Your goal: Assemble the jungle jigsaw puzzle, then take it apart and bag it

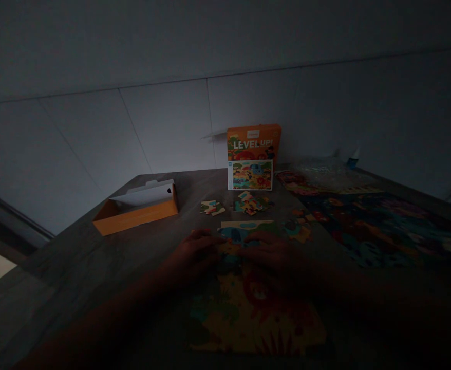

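The light is very dim. A partly joined jigsaw puzzle (264, 313) lies on the table in front of me, showing a lion and green plants. Beyond it is an upper puzzle section (233, 234) with a blue elephant. My left hand (194, 254) grips the left side of this section, fingers bent inward. From the right, my right hand (271, 257) holds it with fingers reaching over its surface. The fingertips of both hands are close together. Dark shadow hides the exact contact and part of the puzzle beneath my hands.
Loose puzzle pieces (252, 204) lie beyond the puzzle, with a small cluster (212, 207) to their left and more pieces (298, 228) at right. An orange box (254, 133) stands behind a picture card (250, 174). An open tray (136, 218) sits left; a colourful puzzle (387, 226), right.
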The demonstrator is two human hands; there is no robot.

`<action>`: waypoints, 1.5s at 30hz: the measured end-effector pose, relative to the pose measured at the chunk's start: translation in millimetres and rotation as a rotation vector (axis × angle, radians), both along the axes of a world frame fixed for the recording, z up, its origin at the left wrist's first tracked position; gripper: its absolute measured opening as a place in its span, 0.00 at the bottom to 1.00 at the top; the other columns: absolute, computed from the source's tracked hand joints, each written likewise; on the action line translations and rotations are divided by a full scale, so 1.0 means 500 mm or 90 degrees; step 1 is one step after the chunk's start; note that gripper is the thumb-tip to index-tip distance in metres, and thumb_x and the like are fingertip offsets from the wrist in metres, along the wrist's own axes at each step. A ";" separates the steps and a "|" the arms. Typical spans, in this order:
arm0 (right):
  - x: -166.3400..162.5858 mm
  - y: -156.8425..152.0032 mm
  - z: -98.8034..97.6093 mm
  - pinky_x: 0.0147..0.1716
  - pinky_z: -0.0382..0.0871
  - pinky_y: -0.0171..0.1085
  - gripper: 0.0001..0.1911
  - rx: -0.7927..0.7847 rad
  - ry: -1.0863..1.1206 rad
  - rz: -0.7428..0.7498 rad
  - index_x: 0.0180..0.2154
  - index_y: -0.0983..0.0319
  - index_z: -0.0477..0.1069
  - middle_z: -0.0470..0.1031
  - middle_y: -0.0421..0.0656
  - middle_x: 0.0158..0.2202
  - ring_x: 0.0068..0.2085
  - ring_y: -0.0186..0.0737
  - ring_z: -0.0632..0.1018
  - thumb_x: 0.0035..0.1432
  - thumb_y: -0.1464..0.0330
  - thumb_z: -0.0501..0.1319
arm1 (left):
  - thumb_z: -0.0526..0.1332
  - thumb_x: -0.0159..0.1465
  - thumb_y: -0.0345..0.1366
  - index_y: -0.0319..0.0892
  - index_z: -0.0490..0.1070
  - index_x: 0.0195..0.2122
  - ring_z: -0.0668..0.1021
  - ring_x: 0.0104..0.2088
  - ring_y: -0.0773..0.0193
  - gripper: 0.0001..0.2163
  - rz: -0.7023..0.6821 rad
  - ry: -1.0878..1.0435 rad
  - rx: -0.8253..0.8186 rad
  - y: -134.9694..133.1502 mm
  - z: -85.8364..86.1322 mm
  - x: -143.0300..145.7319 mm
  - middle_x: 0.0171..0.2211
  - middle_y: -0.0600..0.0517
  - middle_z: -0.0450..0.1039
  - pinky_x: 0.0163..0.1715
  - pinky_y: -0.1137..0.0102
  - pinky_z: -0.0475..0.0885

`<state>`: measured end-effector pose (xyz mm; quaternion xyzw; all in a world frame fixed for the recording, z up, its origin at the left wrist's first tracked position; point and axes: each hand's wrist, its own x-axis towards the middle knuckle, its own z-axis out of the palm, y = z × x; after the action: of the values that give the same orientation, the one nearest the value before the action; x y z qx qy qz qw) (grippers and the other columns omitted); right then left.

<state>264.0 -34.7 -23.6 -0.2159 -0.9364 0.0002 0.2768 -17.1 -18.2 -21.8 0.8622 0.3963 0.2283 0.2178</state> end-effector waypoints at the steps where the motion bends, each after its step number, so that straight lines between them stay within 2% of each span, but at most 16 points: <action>1: 0.000 0.001 -0.001 0.46 0.74 0.45 0.20 -0.004 -0.004 0.001 0.56 0.64 0.69 0.76 0.54 0.46 0.52 0.50 0.75 0.63 0.74 0.54 | 0.61 0.67 0.39 0.47 0.72 0.56 0.74 0.52 0.54 0.16 0.000 0.004 -0.001 0.001 0.001 0.000 0.52 0.44 0.68 0.52 0.57 0.74; 9: -0.002 0.002 0.003 0.43 0.74 0.43 0.18 -0.035 0.002 0.002 0.54 0.64 0.71 0.76 0.53 0.44 0.49 0.47 0.76 0.64 0.73 0.54 | 0.70 0.58 0.48 0.48 0.73 0.55 0.72 0.55 0.49 0.25 -0.023 0.022 -0.024 0.000 0.005 0.001 0.56 0.43 0.64 0.55 0.51 0.71; 17: 0.001 0.011 -0.009 0.43 0.74 0.44 0.18 -0.009 0.022 0.030 0.55 0.65 0.69 0.76 0.53 0.43 0.47 0.48 0.76 0.64 0.73 0.53 | 0.71 0.56 0.46 0.48 0.72 0.56 0.71 0.56 0.49 0.26 -0.020 0.021 -0.042 -0.001 0.009 0.001 0.57 0.43 0.62 0.57 0.53 0.70; 25: 0.000 0.009 -0.005 0.43 0.74 0.45 0.18 0.015 0.017 0.035 0.53 0.66 0.70 0.77 0.53 0.42 0.48 0.49 0.76 0.64 0.73 0.53 | 0.71 0.56 0.46 0.49 0.72 0.55 0.71 0.56 0.50 0.26 -0.022 0.005 -0.029 0.000 0.000 -0.002 0.57 0.43 0.64 0.55 0.52 0.71; 30: 0.003 0.013 -0.013 0.43 0.74 0.44 0.18 0.006 0.030 0.045 0.54 0.65 0.70 0.78 0.52 0.42 0.48 0.48 0.76 0.64 0.73 0.54 | 0.68 0.61 0.43 0.50 0.74 0.54 0.69 0.59 0.50 0.20 -0.109 -0.003 0.036 0.007 -0.001 -0.001 0.53 0.47 0.74 0.57 0.52 0.67; 34: 0.004 0.013 -0.016 0.43 0.74 0.44 0.19 0.004 0.031 0.047 0.55 0.63 0.69 0.77 0.51 0.43 0.49 0.47 0.76 0.64 0.72 0.55 | 0.68 0.62 0.42 0.47 0.77 0.47 0.75 0.52 0.54 0.12 -0.174 -0.011 0.064 0.011 0.009 0.005 0.43 0.50 0.80 0.61 0.50 0.60; 39: 0.000 0.009 -0.007 0.41 0.74 0.43 0.17 0.014 0.041 0.033 0.53 0.64 0.71 0.77 0.52 0.42 0.45 0.46 0.77 0.64 0.72 0.54 | 0.67 0.63 0.41 0.45 0.78 0.39 0.78 0.46 0.57 0.07 -0.195 -0.034 0.060 0.009 0.013 0.008 0.41 0.51 0.81 0.61 0.52 0.60; 43: -0.001 0.009 -0.005 0.41 0.74 0.43 0.18 0.018 0.035 0.038 0.54 0.64 0.71 0.77 0.51 0.41 0.45 0.46 0.77 0.65 0.73 0.54 | 0.68 0.62 0.42 0.46 0.77 0.46 0.75 0.53 0.54 0.12 -0.154 -0.031 0.059 0.007 0.011 0.008 0.43 0.50 0.81 0.59 0.53 0.63; 45: 0.000 0.009 -0.005 0.41 0.74 0.43 0.18 0.008 0.027 0.032 0.54 0.64 0.71 0.77 0.52 0.42 0.45 0.46 0.77 0.64 0.72 0.54 | 0.67 0.63 0.42 0.46 0.77 0.44 0.77 0.50 0.55 0.10 -0.166 -0.037 0.066 0.008 0.011 0.008 0.42 0.50 0.81 0.60 0.53 0.63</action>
<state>264.0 -30.3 -26.0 -0.1903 -0.9354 0.0062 0.2979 -13.0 -14.1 -16.1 0.9095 0.2624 0.2428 0.2123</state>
